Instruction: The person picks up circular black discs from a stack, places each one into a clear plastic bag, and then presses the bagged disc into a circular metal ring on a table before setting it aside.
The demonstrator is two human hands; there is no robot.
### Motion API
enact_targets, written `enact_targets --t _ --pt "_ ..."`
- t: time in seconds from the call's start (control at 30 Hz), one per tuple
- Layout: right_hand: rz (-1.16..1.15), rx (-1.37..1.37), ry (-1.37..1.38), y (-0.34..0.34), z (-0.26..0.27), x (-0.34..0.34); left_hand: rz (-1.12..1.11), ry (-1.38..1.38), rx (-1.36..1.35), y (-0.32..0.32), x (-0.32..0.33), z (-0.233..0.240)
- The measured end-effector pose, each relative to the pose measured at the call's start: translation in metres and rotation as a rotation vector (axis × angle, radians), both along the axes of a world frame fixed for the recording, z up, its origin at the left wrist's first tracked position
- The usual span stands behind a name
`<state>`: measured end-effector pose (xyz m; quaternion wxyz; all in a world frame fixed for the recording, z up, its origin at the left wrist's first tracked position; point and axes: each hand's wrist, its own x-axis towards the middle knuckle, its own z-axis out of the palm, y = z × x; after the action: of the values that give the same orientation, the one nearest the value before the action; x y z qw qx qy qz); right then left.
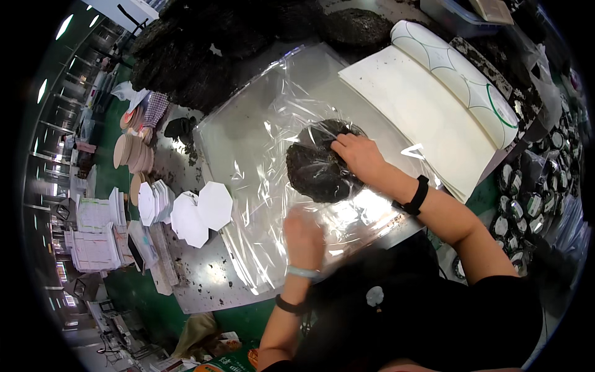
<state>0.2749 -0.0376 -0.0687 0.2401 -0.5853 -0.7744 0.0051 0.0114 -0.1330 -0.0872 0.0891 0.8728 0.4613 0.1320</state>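
A round, dark disc of dried, seaweed-like material lies on a stack of clear plastic film sheets. Loose, shiny film covers at least part of the disc in wrinkles. My right hand has its curled fingers on the disc's upper right edge; whether film is pinched there too is hidden. Below the disc, close to its near edge, my left hand is blurred over the crinkled film. Its fingers do not show clearly enough to tell what they hold.
Large dark dried piles stand at the back. White paper sheets and a printed roll lie at right. White octagonal cards and round brown boards sit at left. Several wrapped dark packs fill the far right.
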Motion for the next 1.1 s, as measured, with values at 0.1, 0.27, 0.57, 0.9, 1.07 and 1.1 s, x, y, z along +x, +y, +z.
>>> enact_targets --t 0.1,0.27,0.57,0.9,1.07,1.1 --pt "-0.042 0.024 -0.095 -0.006 -0.001 -0.002 0.38 0.059 0.218 0.026 0.024 0.052" --pt "0.554 -0.792 0.149 0.023 0.073 0.035 -0.087 -0.321 -0.278 0.099 0.084 0.065" --pt "0.464 0.161 -0.061 0.018 0.008 0.032 -0.371 -0.668 -1.427 0.172 0.043 0.104" --pt "0.337 -0.477 1.182 0.029 0.001 0.056 -0.046 -0.443 -0.431 0.132 0.101 0.053" --pt "0.356 -0.656 0.947 0.031 0.008 0.07 -0.083 -0.703 -0.156 0.108 0.131 0.045" --pt "0.433 -0.795 1.083 0.035 0.012 0.094 -0.113 -0.606 -0.033 0.108 0.14 0.052"
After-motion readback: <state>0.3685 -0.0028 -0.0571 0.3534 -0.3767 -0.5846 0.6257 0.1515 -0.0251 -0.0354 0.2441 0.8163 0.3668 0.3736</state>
